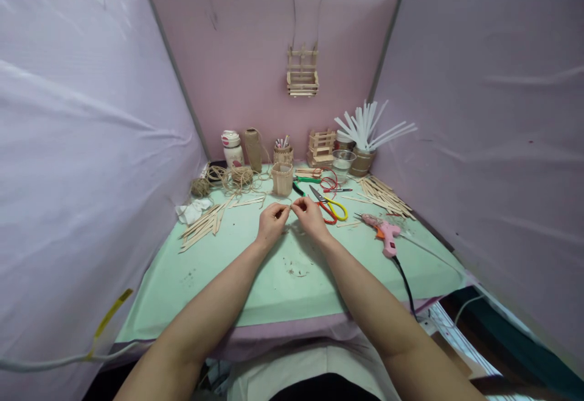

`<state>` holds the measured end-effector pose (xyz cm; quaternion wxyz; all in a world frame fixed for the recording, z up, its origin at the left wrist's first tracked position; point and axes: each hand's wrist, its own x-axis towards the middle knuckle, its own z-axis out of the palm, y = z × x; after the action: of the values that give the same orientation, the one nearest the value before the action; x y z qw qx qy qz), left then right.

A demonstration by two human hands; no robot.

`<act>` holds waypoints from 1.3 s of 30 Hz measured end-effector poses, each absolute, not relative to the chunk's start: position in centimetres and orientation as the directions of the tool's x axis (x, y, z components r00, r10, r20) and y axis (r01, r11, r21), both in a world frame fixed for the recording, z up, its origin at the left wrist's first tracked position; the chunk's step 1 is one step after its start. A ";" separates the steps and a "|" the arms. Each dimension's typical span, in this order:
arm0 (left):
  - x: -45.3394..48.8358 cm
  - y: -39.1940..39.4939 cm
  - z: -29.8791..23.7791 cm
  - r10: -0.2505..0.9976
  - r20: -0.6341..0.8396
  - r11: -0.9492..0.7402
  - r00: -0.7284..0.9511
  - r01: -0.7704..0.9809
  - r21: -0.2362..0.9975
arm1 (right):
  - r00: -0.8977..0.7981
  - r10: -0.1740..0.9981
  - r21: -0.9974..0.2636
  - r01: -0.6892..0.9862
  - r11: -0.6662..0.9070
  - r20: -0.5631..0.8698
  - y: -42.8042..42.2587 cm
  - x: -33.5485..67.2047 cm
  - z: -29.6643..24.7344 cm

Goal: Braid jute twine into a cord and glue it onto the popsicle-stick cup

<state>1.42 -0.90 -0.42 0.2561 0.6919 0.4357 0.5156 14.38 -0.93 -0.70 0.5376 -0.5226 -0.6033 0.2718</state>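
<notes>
My left hand (272, 223) and my right hand (309, 217) meet over the middle of the table, fingertips pinched and nearly touching. Between them shows a tiny bit of thin tan strand that looks like twine; most of it is hidden by the fingers. Just beyond the hands stands a small box made of wooden sticks (282, 180). Close by my right hand lie scissors (336, 208) with one yellow and one red handle, and green-handled pliers (308, 179).
A pink glue gun (387, 234) lies at the right, its cord running off the front edge. Wooden sticks (385, 195) are piled right, more sticks (205, 226) left. Tangled twine (241, 174), a white bottle (233, 150), a clear cup (343, 162) and white glue sticks (364, 126) stand behind.
</notes>
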 end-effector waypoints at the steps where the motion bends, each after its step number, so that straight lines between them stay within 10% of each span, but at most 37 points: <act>1: 1.4 -0.9 -0.4 0.869 0.489 -0.484 0.078 0.337 0.807 | 0.134 0.899 -0.858 0.382 0.342 0.418 -1.1 14.4 -0.5; 8: 1.4 -0.8 -0.5 0.874 0.487 -0.454 -0.003 0.355 0.817 | 0.101 0.786 -0.713 0.503 0.489 0.610 -2.3 14.0 0.4; 30: 1.1 -0.7 -0.7 0.750 0.602 -0.632 0.274 0.564 0.531 | 0.167 0.922 -0.911 0.291 0.292 0.349 -1.0 14.5 -0.8; 39: 1.5 -0.9 -0.3 0.835 0.538 -0.528 0.115 0.440 0.726 | 0.109 0.880 -0.815 0.443 0.373 0.462 -1.2 14.4 -0.4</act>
<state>1.54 -0.85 -0.33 0.1992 0.7196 0.4429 0.4962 14.36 -1.18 -0.43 0.5324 -0.5207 -0.6350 0.2055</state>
